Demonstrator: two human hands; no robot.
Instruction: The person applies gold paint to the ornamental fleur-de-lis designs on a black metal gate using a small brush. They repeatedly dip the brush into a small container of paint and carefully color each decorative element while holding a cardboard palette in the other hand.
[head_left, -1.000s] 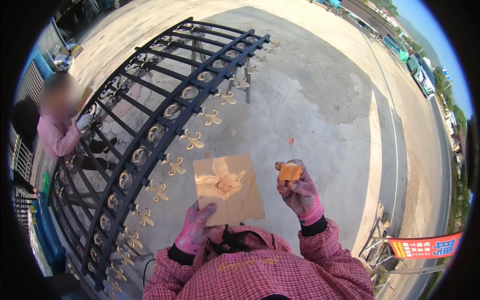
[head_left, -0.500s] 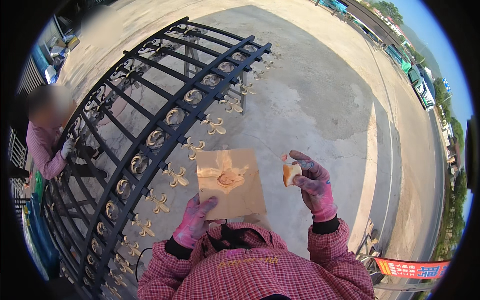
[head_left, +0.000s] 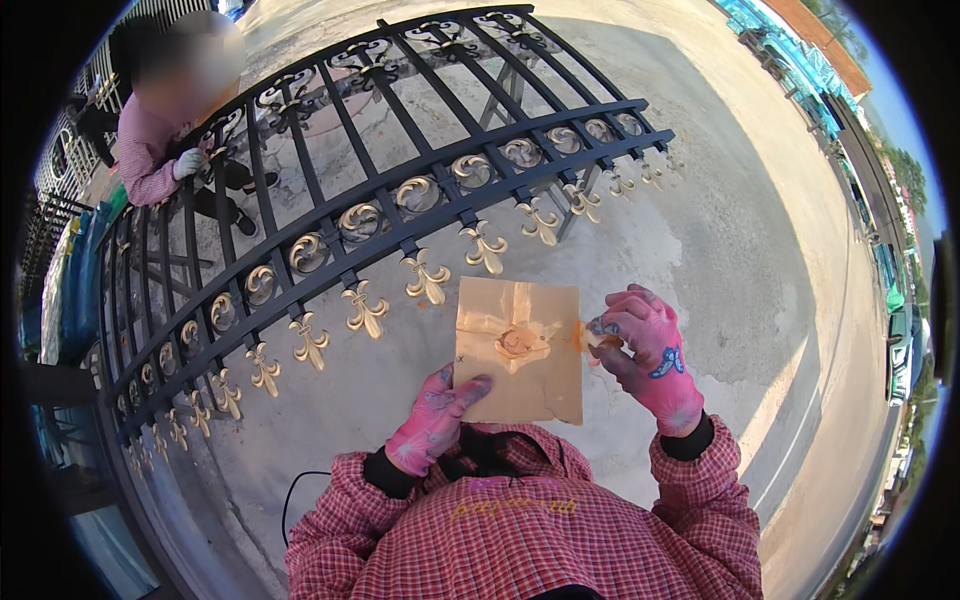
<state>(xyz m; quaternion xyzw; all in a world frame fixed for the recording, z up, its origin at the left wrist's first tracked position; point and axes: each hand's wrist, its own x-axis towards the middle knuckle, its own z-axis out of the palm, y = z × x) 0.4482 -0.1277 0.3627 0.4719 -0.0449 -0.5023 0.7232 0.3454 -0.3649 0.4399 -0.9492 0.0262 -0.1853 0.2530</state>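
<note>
My left hand (head_left: 438, 418), in a paint-stained pink glove, grips the lower left side of a square piece of brown cardboard (head_left: 545, 398). A wet-looking blob of copper-gold paint (head_left: 522, 343) lies at its middle, with smears spreading above it. At the cardboard's right edge, my right hand (head_left: 652, 358), gloved in pink with a blue mark, pinches a small pale sponge (head_left: 597, 338) with an orange-gold face. Fingers partly hide the sponge, and whether it touches the cardboard I cannot tell.
A black metal fence panel (head_left: 372, 185) with gold scrolls and gold fleur-de-lis finials (head_left: 427, 277) lies raised on stands beyond my hands. At its far left a co-worker (head_left: 150, 150) has a gloved hand on the panel. A black cable (head_left: 290, 497) curves beside my left sleeve.
My right hand has brought the sponge in against the cardboard's right edge, turning its back upward. The view has swung left, so the panel and co-worker appear farther right.
</note>
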